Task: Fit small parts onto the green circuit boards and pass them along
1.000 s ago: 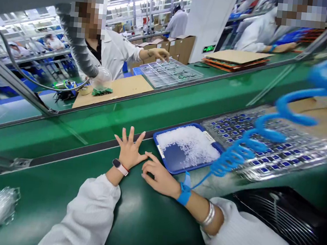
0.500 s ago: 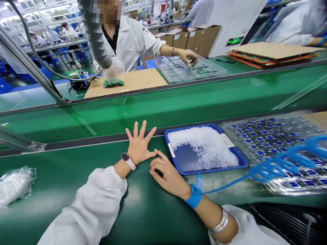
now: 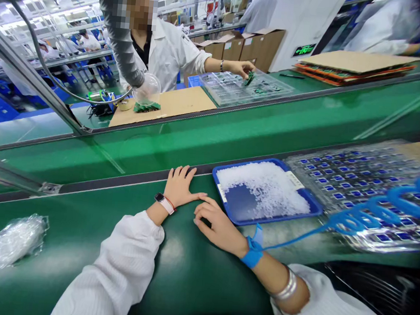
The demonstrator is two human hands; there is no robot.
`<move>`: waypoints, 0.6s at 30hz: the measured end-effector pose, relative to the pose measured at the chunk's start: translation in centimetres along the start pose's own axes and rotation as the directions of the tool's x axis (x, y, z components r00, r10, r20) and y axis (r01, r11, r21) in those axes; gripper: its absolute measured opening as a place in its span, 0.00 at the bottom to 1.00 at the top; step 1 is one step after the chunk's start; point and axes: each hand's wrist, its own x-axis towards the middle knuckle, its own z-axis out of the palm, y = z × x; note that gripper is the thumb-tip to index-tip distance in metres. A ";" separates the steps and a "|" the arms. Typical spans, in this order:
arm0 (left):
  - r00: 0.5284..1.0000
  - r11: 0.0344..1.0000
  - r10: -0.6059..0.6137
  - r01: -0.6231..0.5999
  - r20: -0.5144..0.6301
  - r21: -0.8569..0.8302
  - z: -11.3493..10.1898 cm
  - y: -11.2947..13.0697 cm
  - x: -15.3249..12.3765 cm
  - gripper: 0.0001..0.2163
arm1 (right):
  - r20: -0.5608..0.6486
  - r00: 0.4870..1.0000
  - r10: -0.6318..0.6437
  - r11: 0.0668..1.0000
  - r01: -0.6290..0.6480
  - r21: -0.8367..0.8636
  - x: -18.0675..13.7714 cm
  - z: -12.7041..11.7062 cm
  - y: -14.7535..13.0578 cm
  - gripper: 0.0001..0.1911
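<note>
Our left hand (image 3: 180,187) lies flat, palm down, on the smooth, matt green bench top (image 3: 79,224). Its fingers are straight and closed together, their tips at the bench top's far edge where a dark strip runs, and it holds nothing. Our right hand (image 3: 218,227) rests just beside it, also empty, palm down with fingers loosely bent and fingertips on the green surface. The left thumb points at the right forefinger; we cannot tell whether they touch.

A slim watch (image 3: 164,202) with a pale band sits on the left wrist. A blue fabric strap (image 3: 253,252) circles the right wrist, its coiled blue cord (image 3: 374,211) running off to the right, and silver bangles (image 3: 287,287) sit further up the forearm. Both arms wear white ribbed sleeves (image 3: 123,267).

Just right of the right hand, along the same far edge, stands a shallow rectangular blue tray (image 3: 282,216) of hard plastic, heaped with fine white granules (image 3: 266,184). The white labels (image 3: 294,180) on its rim are too small to read. Past it lies a clear, glossy blister sheet (image 3: 358,180) holding rows of small blue squares. Near the bench top's left edge lies a crumpled clear plastic bag (image 3: 17,238).

Beyond the green conveyor belt (image 3: 234,130), a co-worker's hand (image 3: 243,68) pinches a small green circuit board (image 3: 249,77) over a clear compartment tray (image 3: 230,93). A lit green sign (image 3: 302,50) behind cannot be read.
</note>
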 end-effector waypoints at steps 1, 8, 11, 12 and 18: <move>1.000 1.000 0.003 -0.003 -0.004 -0.004 -0.1 -0.2 0.2 0.38 | 0.007 1.000 0.004 1.000 -0.004 -0.001 0.0 0.0 0.0 0.07; 1.000 0.999 0.008 -0.009 -0.025 -0.052 -0.2 -1.9 2.4 0.31 | 0.037 0.999 0.040 0.999 -0.039 -0.033 -0.1 0.0 0.0 0.06; 1.000 0.998 0.006 -0.008 -0.025 -0.061 0.4 -2.6 3.7 0.27 | 0.023 0.999 0.041 0.999 -0.041 -0.027 -0.1 0.0 0.1 0.06; 1.000 0.998 -0.002 0.001 -0.019 -0.062 0.5 -2.7 4.1 0.25 | 0.018 0.999 0.042 0.999 -0.041 -0.024 -0.1 0.1 0.1 0.06; 0.995 0.995 -0.097 0.097 -0.023 -0.017 1.0 -3.5 5.0 0.26 | 0.017 0.999 0.050 0.999 -0.050 -0.020 -0.1 0.1 0.1 0.06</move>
